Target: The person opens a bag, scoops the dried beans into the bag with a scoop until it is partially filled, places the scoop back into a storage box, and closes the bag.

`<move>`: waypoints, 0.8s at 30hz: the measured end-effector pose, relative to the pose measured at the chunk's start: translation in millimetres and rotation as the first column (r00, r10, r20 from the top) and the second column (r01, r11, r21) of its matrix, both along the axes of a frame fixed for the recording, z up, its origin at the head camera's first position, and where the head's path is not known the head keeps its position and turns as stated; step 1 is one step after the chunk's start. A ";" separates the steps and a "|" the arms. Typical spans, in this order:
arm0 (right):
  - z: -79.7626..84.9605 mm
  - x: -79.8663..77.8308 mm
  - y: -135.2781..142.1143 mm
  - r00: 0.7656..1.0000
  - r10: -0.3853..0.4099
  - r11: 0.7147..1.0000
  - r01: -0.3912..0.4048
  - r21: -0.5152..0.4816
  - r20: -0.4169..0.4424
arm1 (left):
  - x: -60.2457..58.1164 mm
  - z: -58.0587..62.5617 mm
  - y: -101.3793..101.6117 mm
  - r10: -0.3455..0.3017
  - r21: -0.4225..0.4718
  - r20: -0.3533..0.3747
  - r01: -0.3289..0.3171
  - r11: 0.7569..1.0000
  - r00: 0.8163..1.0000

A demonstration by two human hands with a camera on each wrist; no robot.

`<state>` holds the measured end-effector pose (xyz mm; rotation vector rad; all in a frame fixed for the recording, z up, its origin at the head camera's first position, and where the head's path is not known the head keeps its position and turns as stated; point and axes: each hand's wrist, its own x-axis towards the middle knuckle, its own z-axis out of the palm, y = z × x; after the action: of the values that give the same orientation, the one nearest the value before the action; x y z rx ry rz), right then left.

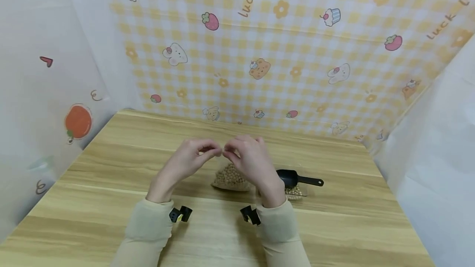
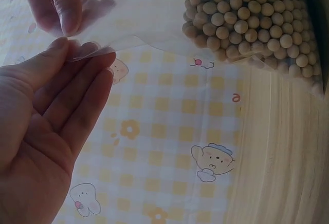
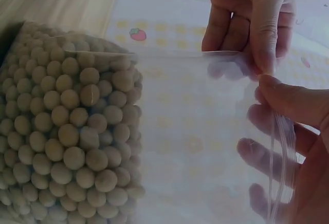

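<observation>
A clear zip-lock bag [image 3: 180, 131] stands on the table, its lower part filled with small round beige balls [image 1: 231, 176]. My left hand [image 1: 193, 155] pinches the bag's top edge between thumb and fingers. Right beside it, my right hand [image 1: 252, 158] pinches the same edge, the two thumbs almost meeting. In the right wrist view the zip strip [image 3: 280, 157] runs down past the right hand's fingers, which show through the film. The left wrist view has the left hand's other fingers stretched out behind the plastic.
Right of the bag, a black scoop [image 1: 291, 178] lies across a clear container [image 1: 304, 193] with more beige balls in it. The wooden table [image 1: 111, 176] ends at a yellow checked cloth [image 1: 237, 52] behind, with white sheets on both sides.
</observation>
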<state>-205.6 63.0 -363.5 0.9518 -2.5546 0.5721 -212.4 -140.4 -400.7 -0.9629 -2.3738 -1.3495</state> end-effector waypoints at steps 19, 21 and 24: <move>-3.3 -4.3 14.6 0.998 0.047 0.998 -0.045 -0.039 0.045 | 3.3 3.2 1.7 -0.023 -0.007 0.039 0.023 1.000 0.999; -3.2 -5.0 16.0 0.997 0.054 0.997 -0.051 -0.055 0.058 | 3.0 3.0 1.9 -0.018 -0.008 0.040 0.018 1.000 0.999; -3.6 -5.9 16.4 0.995 0.083 0.993 -0.079 -0.083 0.056 | 3.0 2.7 1.8 -0.019 -0.007 0.038 0.019 1.000 0.999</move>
<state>-211.5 79.4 -367.2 1.0288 -2.5325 0.7308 -209.4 -138.6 -397.9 -0.9728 -2.4045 -1.3795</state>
